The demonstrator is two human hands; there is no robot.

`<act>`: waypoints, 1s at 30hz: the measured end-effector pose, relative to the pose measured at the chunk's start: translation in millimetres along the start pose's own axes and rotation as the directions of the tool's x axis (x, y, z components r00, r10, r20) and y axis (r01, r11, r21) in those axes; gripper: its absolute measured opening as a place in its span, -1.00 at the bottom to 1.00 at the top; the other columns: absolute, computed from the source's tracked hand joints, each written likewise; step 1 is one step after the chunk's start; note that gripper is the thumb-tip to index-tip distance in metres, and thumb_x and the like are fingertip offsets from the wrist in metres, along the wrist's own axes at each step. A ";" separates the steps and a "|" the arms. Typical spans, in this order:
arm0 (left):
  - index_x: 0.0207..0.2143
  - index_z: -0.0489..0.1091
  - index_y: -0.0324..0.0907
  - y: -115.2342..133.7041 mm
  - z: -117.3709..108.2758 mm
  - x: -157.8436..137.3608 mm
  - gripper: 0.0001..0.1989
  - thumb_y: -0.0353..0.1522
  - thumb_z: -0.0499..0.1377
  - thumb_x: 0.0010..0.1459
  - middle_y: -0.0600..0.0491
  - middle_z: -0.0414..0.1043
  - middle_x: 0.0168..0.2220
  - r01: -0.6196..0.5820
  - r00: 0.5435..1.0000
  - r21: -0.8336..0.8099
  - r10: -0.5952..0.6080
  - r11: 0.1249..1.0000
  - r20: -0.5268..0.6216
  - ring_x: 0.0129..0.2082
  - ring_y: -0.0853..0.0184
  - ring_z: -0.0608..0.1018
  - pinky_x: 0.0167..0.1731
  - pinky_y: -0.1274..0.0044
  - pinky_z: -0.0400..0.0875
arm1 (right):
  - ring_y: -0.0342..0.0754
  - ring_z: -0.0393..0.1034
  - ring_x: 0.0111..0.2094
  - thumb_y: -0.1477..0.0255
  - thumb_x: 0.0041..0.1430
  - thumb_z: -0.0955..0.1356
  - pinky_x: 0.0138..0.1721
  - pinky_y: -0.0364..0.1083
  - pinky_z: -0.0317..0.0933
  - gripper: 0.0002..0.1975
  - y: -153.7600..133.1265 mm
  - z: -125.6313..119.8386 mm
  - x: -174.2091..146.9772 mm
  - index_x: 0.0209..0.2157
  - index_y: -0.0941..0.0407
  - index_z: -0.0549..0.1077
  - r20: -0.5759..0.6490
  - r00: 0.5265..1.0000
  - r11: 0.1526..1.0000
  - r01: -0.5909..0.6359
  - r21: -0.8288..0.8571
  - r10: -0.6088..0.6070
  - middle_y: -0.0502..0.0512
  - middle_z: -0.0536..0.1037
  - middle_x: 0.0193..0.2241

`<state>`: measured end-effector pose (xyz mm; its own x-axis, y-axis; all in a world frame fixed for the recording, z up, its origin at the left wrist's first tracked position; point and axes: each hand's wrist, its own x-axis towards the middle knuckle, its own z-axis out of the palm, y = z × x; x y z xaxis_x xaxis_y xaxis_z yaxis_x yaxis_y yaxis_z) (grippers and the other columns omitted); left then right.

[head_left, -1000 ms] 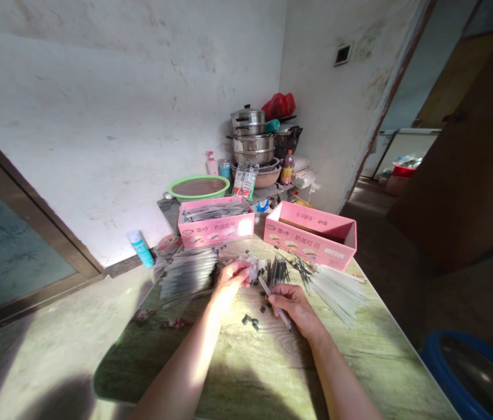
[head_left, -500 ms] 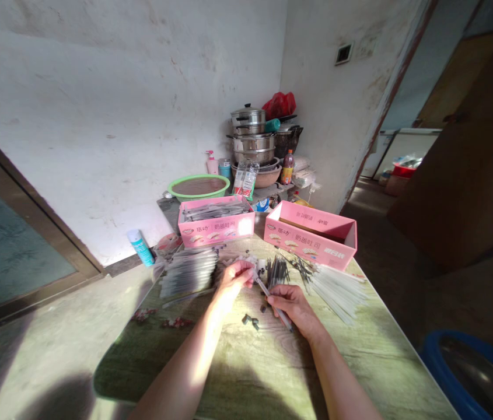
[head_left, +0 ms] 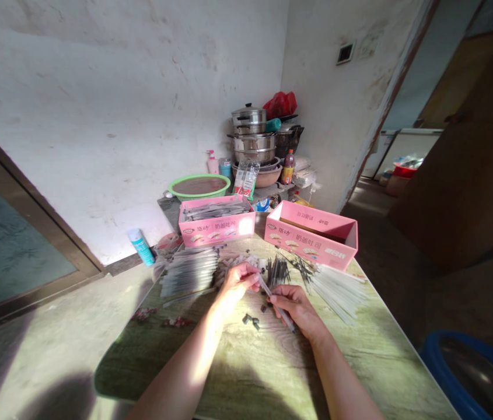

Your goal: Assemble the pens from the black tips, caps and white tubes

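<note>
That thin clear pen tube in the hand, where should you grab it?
Grip the thin clear pen tube around its middle, from the right, as the right hand does; it slants toward the left hand, leaving its far tip free.

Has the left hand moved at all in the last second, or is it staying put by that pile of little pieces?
Yes. The left hand has drawn slightly back from the left pink box toward the person.

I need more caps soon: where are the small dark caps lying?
In the head view, the small dark caps lie on the table, just near of the left hand and left of the right hand.
</note>
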<state>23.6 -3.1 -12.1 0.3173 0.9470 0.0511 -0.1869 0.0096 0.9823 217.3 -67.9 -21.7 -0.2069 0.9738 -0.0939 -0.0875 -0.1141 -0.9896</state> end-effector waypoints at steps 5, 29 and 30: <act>-0.20 0.47 -0.20 4.2 5.0 -1.2 -0.54 -0.09 0.47 0.00 0.09 0.45 -0.44 -0.012 0.999 -0.015 0.012 1.000 0.039 -0.46 0.37 0.51 -0.37 0.49 0.47 | -0.24 0.13 -0.75 0.15 0.09 0.52 -0.68 -0.19 -0.05 -0.64 -3.0 1.2 0.4 -0.48 0.14 0.49 -0.032 0.999 1.000 0.023 0.014 -0.022 -0.07 0.45 -0.68; -0.39 0.46 -0.20 52.0 -156.0 -19.7 -0.86 -0.40 0.32 -0.05 0.15 0.39 -0.62 0.124 0.581 0.178 0.074 0.976 -0.811 -0.58 0.34 0.47 -0.46 0.47 0.49 | -0.21 0.24 -0.74 -0.09 0.06 0.51 -0.73 -0.21 -0.09 -0.46 1.0 -2.5 6.1 -0.43 0.14 0.51 -0.149 0.987 0.998 0.067 0.000 -0.066 0.03 0.54 -0.62; -0.37 0.48 -0.20 51.3 -157.5 -21.3 -0.87 -0.39 0.31 -0.03 0.13 0.40 -0.61 0.167 0.570 0.206 0.076 0.964 -0.818 -0.56 0.31 0.49 -0.43 0.45 0.50 | -0.21 0.24 -0.74 -0.09 0.07 0.51 -0.73 -0.21 -0.09 -0.46 1.4 -2.7 5.8 -0.42 0.15 0.51 -0.151 0.986 0.998 0.067 -0.001 -0.067 0.03 0.54 -0.62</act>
<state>-139.1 27.8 8.9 -0.5941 0.8032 -0.0430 0.0645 0.1009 0.9928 218.6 -61.8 -23.9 -0.0512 0.9978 -0.0431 -0.0999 -0.0480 -0.9938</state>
